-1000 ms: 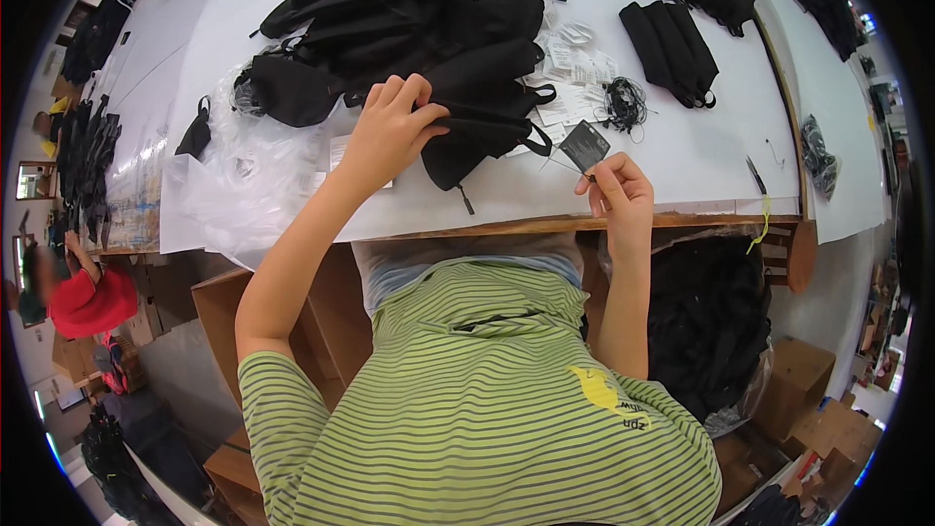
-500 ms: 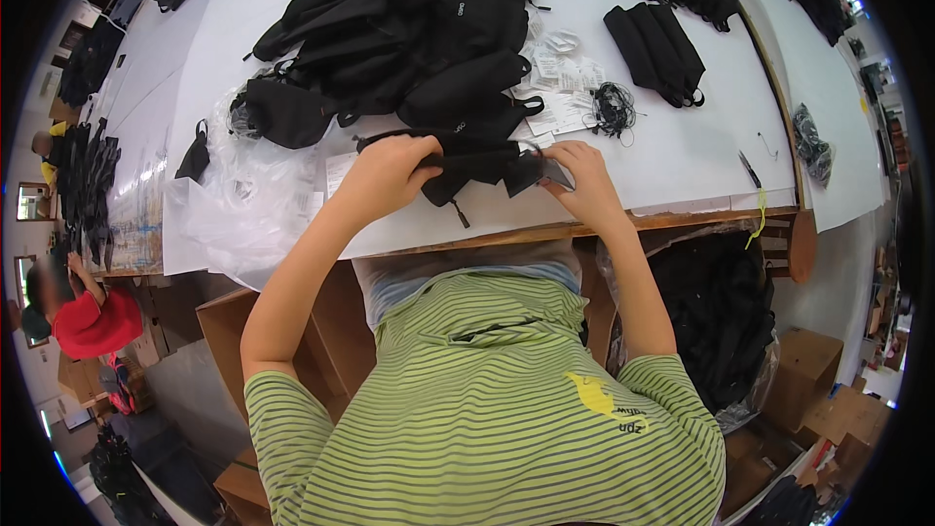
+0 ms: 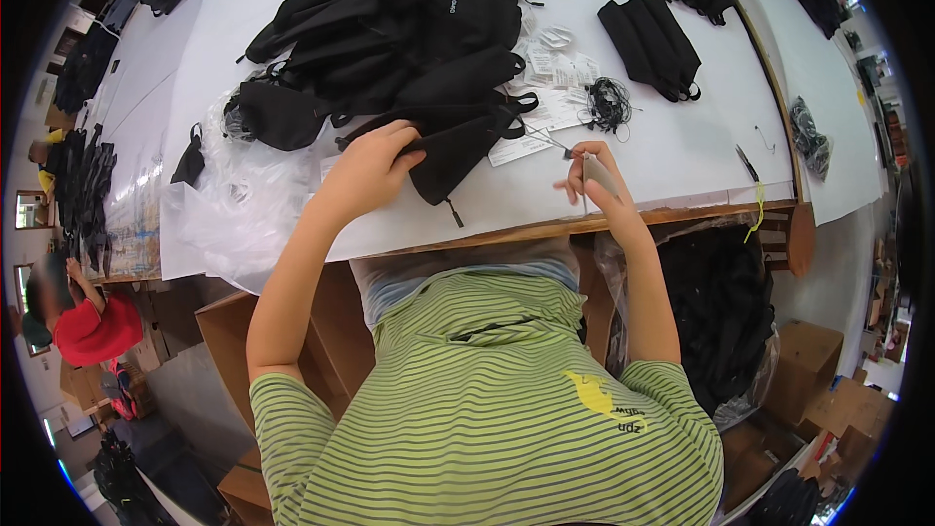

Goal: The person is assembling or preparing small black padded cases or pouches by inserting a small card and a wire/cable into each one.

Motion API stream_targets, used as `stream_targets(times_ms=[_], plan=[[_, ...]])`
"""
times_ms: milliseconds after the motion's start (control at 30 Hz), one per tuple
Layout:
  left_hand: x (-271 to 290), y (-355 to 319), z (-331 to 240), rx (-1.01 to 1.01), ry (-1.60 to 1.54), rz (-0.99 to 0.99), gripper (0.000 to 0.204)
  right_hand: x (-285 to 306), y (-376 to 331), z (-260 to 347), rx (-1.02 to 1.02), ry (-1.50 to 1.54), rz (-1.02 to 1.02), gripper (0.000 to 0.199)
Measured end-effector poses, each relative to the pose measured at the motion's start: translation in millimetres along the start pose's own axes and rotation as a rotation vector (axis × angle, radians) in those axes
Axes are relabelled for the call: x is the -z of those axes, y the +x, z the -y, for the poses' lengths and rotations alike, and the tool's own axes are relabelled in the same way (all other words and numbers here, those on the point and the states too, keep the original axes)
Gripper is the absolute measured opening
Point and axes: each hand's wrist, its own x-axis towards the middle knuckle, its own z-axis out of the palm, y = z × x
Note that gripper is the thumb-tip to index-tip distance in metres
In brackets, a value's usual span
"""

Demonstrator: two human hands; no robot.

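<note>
My left hand (image 3: 370,173) is closed on the edge of a small black zippered bag (image 3: 450,156) near the table's front edge. The bag's zipper pull (image 3: 456,214) hangs toward me, and a loop (image 3: 521,103) sticks out at its right end. To the right, my right hand (image 3: 606,180) pinches a flat grey hang tag (image 3: 598,173). From the tag a thin cord (image 3: 547,139) stretches to the bag's loop. A heap of black bags (image 3: 390,29) lies just beyond my hands.
White paper labels (image 3: 550,109) and a tangle of black cords (image 3: 609,105) lie right of the heap. Clear plastic bags (image 3: 243,205) spread at left. Stacked black bags (image 3: 648,47), small snips (image 3: 747,164) and a table edge (image 3: 701,211) are at right. Another person (image 3: 97,326) works far left.
My right hand has drawn away from the bag to the right with the tag, and the cord is now stretched out. My left hand has shifted slightly left with the bag spread flatter.
</note>
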Motion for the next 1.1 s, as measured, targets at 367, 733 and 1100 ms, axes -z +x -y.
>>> stream_targets(times_ms=[367, 733, 1100], plan=[[16.6, -45.0, -17.9, 0.045, 0.050, 0.038, 0.017, 30.3, -16.2, 25.3, -0.029, -0.047, -0.385, 0.017], [-25.5, -59.4, -54.4, -0.067, -0.165, 0.342, 0.018, -37.1, 22.1, -39.3, -0.141, 1.157, -0.510, 0.025], [-29.1, -60.2, -54.3, -0.036, -0.184, 0.358, 0.018, -49.5, 30.1, -27.4, -0.151, 0.725, -0.760, 0.022]])
